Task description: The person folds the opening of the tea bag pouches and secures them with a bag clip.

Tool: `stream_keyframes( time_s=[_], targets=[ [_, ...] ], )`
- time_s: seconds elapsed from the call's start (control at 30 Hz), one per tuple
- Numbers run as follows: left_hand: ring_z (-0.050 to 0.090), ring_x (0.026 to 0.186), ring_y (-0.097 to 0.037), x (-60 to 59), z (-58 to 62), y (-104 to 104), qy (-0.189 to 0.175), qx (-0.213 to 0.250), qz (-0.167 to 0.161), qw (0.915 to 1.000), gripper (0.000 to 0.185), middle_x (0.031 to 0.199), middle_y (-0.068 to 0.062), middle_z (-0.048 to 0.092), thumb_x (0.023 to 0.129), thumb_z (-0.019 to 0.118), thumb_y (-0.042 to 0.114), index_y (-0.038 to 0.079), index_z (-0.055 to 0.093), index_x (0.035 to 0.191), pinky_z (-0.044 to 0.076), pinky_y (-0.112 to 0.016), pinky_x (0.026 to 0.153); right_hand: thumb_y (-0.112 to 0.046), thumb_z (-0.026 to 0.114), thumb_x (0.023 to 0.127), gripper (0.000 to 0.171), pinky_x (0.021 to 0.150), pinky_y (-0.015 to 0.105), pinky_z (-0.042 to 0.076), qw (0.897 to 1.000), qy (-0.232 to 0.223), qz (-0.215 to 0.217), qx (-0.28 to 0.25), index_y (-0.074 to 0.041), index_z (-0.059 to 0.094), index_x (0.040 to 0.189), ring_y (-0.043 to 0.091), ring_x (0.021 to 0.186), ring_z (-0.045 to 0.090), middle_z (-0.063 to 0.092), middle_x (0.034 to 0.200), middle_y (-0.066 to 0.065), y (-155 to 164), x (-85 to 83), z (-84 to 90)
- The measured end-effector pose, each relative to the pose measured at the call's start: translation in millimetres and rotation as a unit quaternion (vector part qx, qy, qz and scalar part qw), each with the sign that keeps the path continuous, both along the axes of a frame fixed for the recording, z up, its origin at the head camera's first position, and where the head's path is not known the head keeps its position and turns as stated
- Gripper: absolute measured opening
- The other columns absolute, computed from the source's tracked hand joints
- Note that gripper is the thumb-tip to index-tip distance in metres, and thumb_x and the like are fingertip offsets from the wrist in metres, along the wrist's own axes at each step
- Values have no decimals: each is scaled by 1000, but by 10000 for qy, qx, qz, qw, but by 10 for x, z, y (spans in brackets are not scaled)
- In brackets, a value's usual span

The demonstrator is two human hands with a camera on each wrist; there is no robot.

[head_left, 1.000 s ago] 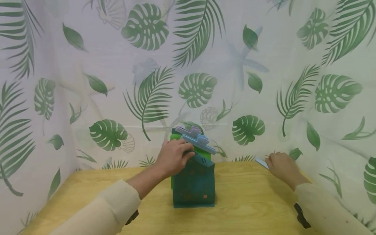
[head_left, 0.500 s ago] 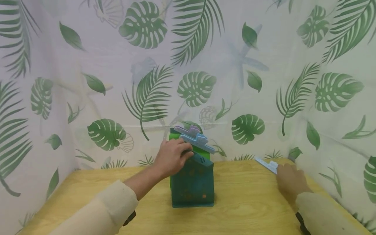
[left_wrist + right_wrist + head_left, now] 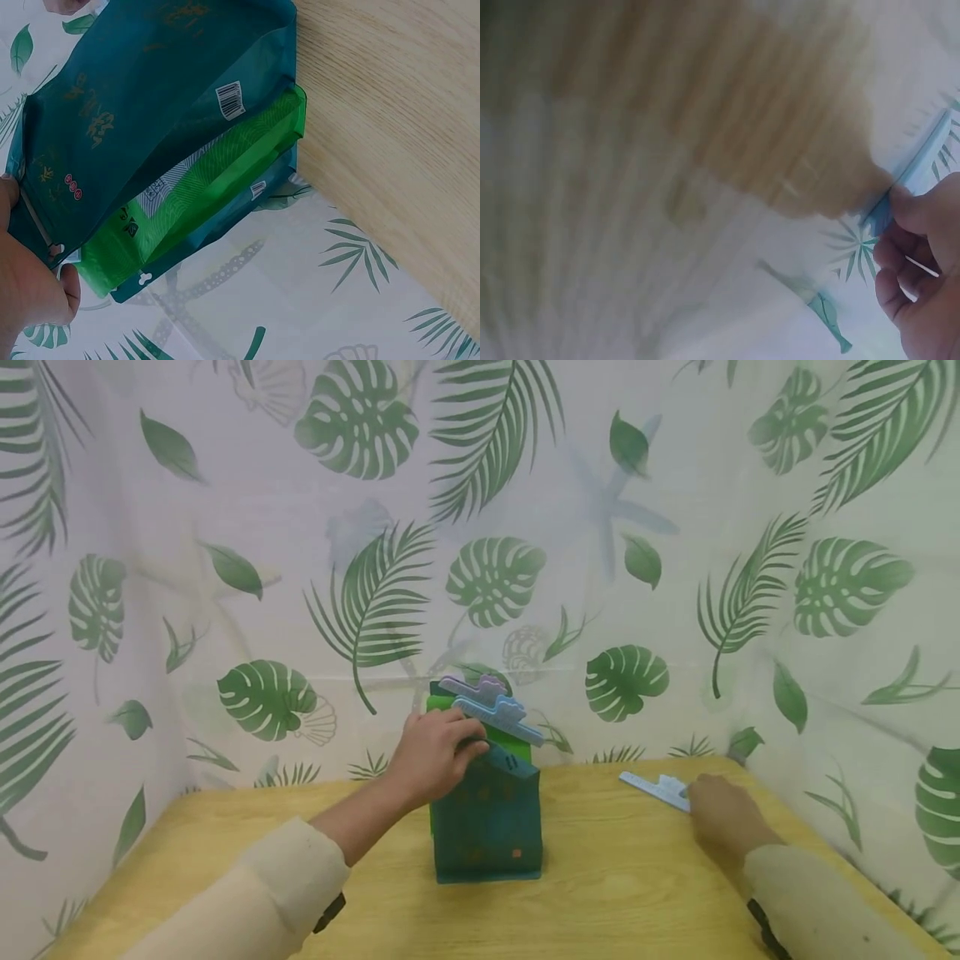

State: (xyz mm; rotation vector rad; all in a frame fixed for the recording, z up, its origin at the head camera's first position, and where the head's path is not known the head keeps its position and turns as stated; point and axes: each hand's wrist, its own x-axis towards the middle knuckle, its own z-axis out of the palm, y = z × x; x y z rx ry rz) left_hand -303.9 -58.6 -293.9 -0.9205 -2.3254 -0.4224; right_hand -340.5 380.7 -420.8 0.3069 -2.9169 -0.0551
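A dark teal bag [image 3: 487, 814] stands upright mid-table with a bright green bag [image 3: 517, 745] behind it. In the left wrist view the teal bag [image 3: 150, 112] and green bag [image 3: 217, 187] lie stacked together. My left hand [image 3: 435, 756] grips the top of the teal bag; two light blue and lilac clips [image 3: 497, 708] sit across the bag tops just above my fingers. My right hand [image 3: 723, 814] at the far right pinches a light blue clip [image 3: 656, 789] by one end, low over the table. The right wrist view is blurred but shows my fingers [image 3: 919, 255] round the blue clip [image 3: 911, 176].
The wooden table [image 3: 622, 893] is enclosed on three sides by a white curtain with green leaf print [image 3: 637, 568], close behind the bags and along the right edge.
My right hand has drawn the light blue clip from the back right corner leftward and toward me. My left hand has stayed on the bag top.
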Motion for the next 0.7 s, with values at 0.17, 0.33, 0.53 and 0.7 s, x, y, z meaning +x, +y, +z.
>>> stream_keyframes(
  time_s=[0.17, 0.33, 0.53, 0.7],
  targets=[
    [53, 73, -17, 13, -3, -2, -42, -1, 10, 10000, 12, 83, 3, 62, 95, 68, 28, 19, 74, 99, 32, -35, 68, 6, 55, 83, 19, 68, 45, 51, 9988, -170, 209, -397, -8, 58, 71, 22, 70, 54, 55, 74, 4, -17, 17, 36],
    [55, 74, -17, -2, -22, -12, -94, 39, 62, 9999, 11, 83, 4, 62, 94, 69, 28, 20, 74, 99, 34, -36, 69, 5, 68, 72, 27, 62, 33, 42, 9958, -353, 819, -210, -14, 52, 62, 15, 63, 43, 49, 66, -4, -67, -13, 136],
    [56, 77, -18, -14, -27, -8, -85, 58, 102, 9999, 12, 84, 4, 63, 94, 69, 29, 20, 74, 99, 35, -37, 70, 9, 76, 66, 34, 60, 27, 38, 9879, -919, 1245, -96, -16, 53, 60, 11, 63, 40, 47, 65, -7, -194, -7, 274],
    [56, 76, -18, -16, 9, 15, -42, 24, 73, 10000, 12, 84, 3, 63, 94, 69, 29, 19, 74, 99, 33, -37, 69, 10, 77, 59, 36, 57, 22, 36, 9778, -1084, 1763, -318, -16, 52, 57, 5, 60, 37, 44, 62, -12, -275, 22, 303]
  ],
)
